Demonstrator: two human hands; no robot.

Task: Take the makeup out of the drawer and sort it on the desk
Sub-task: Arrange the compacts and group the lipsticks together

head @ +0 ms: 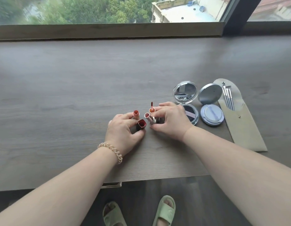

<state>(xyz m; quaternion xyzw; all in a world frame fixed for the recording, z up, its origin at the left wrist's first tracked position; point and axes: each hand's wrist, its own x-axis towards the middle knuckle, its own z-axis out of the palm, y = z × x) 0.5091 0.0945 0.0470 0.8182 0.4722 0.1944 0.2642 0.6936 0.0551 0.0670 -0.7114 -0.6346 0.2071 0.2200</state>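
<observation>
**Setting: private home, upper-floor room**

Long grey wood-grain table (76,95) fitted against a wide window (92,8) overlooking treetops and rooftops. Pale green foam slippers (164,211) worn on dark flooring. Open round silver compact mirror (185,92) among cosmetics indicates domestic dressing use.

a single head-worn camera is looking forward and steeply down over the counter (76,88), close above it. its wide view is reaching from the window (92,10) down to the floor (198,201).
</observation>
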